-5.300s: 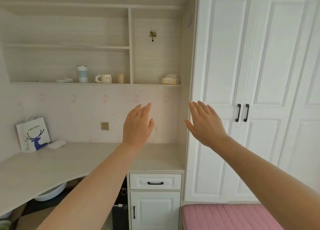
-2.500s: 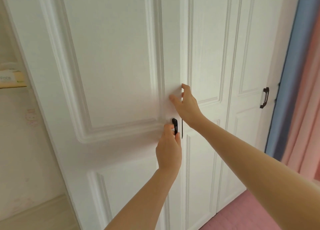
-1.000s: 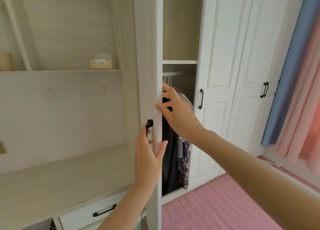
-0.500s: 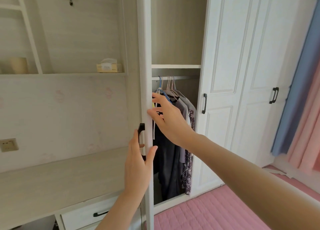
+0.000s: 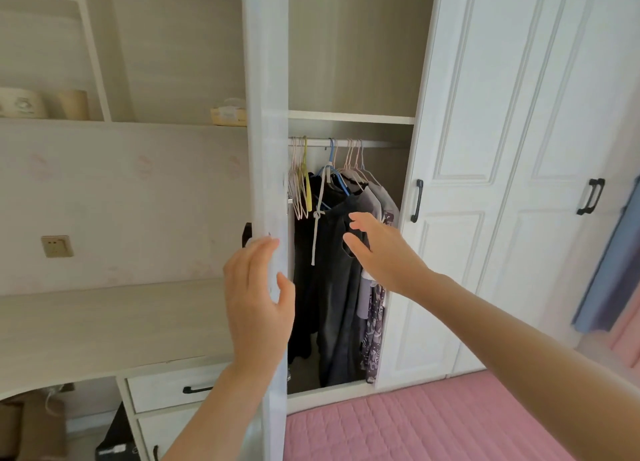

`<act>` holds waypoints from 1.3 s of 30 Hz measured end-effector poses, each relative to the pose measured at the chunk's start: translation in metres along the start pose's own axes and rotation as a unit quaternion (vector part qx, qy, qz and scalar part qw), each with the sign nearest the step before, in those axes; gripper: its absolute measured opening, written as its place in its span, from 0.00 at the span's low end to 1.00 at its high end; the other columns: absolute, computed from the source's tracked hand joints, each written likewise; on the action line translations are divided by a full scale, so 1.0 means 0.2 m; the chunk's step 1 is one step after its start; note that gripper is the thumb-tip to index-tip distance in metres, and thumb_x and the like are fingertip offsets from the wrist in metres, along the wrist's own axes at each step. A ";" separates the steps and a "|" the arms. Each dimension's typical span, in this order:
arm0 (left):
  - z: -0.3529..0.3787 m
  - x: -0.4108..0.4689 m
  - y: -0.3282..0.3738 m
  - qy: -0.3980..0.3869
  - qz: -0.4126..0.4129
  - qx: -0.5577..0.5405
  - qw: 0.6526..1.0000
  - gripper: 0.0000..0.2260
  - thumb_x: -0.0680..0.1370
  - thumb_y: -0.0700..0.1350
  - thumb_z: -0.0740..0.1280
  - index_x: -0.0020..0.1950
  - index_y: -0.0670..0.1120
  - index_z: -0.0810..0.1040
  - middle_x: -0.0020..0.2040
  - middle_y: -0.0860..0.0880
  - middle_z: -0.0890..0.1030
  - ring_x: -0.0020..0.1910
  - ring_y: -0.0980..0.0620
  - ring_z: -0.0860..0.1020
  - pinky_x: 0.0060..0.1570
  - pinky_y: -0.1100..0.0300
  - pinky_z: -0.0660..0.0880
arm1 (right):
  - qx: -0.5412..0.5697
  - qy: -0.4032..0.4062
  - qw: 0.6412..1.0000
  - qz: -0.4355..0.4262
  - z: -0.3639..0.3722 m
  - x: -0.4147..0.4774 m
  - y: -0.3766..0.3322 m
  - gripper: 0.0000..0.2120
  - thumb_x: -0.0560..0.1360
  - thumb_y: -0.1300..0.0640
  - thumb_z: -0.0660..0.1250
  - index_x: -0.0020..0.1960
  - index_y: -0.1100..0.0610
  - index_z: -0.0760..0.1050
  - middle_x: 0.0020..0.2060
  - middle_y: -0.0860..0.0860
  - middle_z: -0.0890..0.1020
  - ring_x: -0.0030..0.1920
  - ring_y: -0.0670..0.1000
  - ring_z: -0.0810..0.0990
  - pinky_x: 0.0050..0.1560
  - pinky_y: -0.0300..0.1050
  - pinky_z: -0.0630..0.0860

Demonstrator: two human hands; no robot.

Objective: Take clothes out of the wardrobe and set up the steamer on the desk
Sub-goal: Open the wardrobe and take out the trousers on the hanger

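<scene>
L grip (image 5: pixel 258 301) lies released, fingers straight on the wardrobe door (image 5: pixel 266 114) edge. R grip (image 5: pixel 377 249), also released w/ fingers spread, hovers at dark clothes (image 5: pixel 332 287) hanging just beyond it, maybe touching.

The left hand (image 5: pixel 258 304) and right hand (image 5: pixel 384 252) are bare. The left forearm (image 5: pixel 214 408) and right forearm (image 5: pixel 519 339) are uncovered to the picture's edges. Fingers are slim, their tips blurred.

Dark clothes (image 5: pixel 329 304) (one patterned purple) hang inside the open white wardrobe (image 5: pixel 460 114).
</scene>
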State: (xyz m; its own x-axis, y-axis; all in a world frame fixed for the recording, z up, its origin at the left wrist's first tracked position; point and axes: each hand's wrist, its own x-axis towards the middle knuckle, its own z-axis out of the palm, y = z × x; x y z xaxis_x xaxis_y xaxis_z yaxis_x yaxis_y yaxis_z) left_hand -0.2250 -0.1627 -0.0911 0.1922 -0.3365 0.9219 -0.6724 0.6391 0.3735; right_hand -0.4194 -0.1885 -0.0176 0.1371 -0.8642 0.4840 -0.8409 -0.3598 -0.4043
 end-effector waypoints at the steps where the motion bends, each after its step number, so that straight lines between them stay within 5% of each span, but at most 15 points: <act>1: 0.02 -0.01 0.03 -0.009 0.021 -0.008 1.000 0.18 0.73 0.31 0.65 0.62 0.39 0.76 0.58 0.45 0.77 0.61 0.47 0.71 0.63 0.53 0.70 | 0.000 -0.003 1.000 0.007 0.00 -0.01 0.04 0.23 0.81 0.46 0.55 0.73 0.52 0.61 0.67 0.49 0.73 0.64 0.51 0.74 0.65 0.46 0.68; 6: 0.23 -0.02 0.12 -0.078 0.006 -0.026 0.997 0.15 0.75 0.40 0.60 0.60 0.43 0.77 0.55 0.50 0.78 0.60 0.53 0.71 0.64 0.67 0.66 | -0.009 -0.019 0.999 0.025 -0.03 -0.02 0.23 0.22 0.81 0.47 0.55 0.73 0.53 0.62 0.67 0.50 0.73 0.62 0.52 0.75 0.63 0.48 0.71; 10: 0.49 -0.02 0.07 -0.114 -0.062 -0.019 0.991 0.14 0.75 0.37 0.68 0.60 0.47 0.77 0.56 0.50 0.78 0.57 0.60 0.70 0.59 0.67 0.69 | -0.012 -0.026 0.999 0.044 -0.03 0.07 0.38 0.22 0.81 0.47 0.54 0.72 0.55 0.62 0.66 0.52 0.74 0.52 0.53 0.78 0.57 0.48 0.74; 14: 0.79 0.06 -0.02 -0.166 -0.122 -0.020 0.978 0.13 0.77 0.42 0.66 0.61 0.50 0.76 0.58 0.52 0.77 0.56 0.60 0.71 0.55 0.73 0.66 | -0.008 -0.016 0.998 0.063 -0.01 0.23 0.54 0.21 0.81 0.48 0.54 0.71 0.56 0.63 0.65 0.53 0.75 0.58 0.53 0.77 0.59 0.48 0.75; 19: 1.20 0.23 -0.18 -0.197 -0.200 -0.034 0.959 0.11 0.79 0.43 0.64 0.60 0.50 0.76 0.57 0.52 0.78 0.54 0.58 0.74 0.46 0.76 0.64 | -0.020 -0.015 0.997 0.068 0.07 0.53 0.75 0.19 0.81 0.50 0.55 0.69 0.57 0.65 0.59 0.54 0.79 0.40 0.47 0.78 0.39 0.39 0.76; 22: 1.45 0.34 -0.29 -0.188 -0.253 -0.061 0.947 0.09 0.79 0.42 0.64 0.59 0.48 0.76 0.56 0.50 0.79 0.54 0.55 0.76 0.46 0.71 0.66 | -0.026 -0.017 0.997 0.071 0.12 0.75 0.87 0.18 0.81 0.51 0.56 0.67 0.58 0.67 0.57 0.55 0.79 0.35 0.45 0.74 0.36 0.34 0.69; 25: 1.68 0.43 -0.42 -0.199 -0.281 -0.062 0.937 0.10 0.79 0.43 0.65 0.59 0.46 0.75 0.55 0.48 0.80 0.56 0.51 0.77 0.49 0.63 0.74 | -0.030 -0.018 0.997 0.067 0.18 0.97 0.99 0.19 0.81 0.53 0.56 0.70 0.59 0.65 0.58 0.55 0.80 0.49 0.52 0.80 0.47 0.39 0.72; 31: 2.08 0.59 -0.65 -0.199 -0.364 -0.040 0.909 0.14 0.78 0.47 0.66 0.61 0.43 0.74 0.56 0.44 0.78 0.56 0.45 0.76 0.53 0.52 0.76 | -0.042 -0.016 0.996 0.072 0.36 1.34 1.21 0.19 0.80 0.57 0.59 0.70 0.58 0.65 0.52 0.56 0.82 0.49 0.55 0.81 0.51 0.51 0.79; 39: 2.42 0.72 -0.85 -0.236 -0.392 -0.026 0.889 0.23 0.73 0.56 0.70 0.63 0.45 0.73 0.62 0.45 0.75 0.61 0.44 0.74 0.60 0.45 0.73 | -0.006 0.005 0.997 0.076 0.55 1.63 1.37 0.21 0.78 0.59 0.65 0.69 0.59 0.67 0.54 0.55 0.80 0.52 0.53 0.80 0.50 0.41 0.75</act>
State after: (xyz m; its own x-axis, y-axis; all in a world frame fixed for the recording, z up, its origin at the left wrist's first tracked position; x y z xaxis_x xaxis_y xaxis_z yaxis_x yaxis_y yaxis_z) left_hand -0.4287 -0.6538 -0.0709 0.2581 -0.9372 0.2347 -0.4269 0.1073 0.8979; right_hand -0.5468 -0.6078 -0.0566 0.0031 -0.9046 0.4262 -0.8574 -0.2217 -0.4645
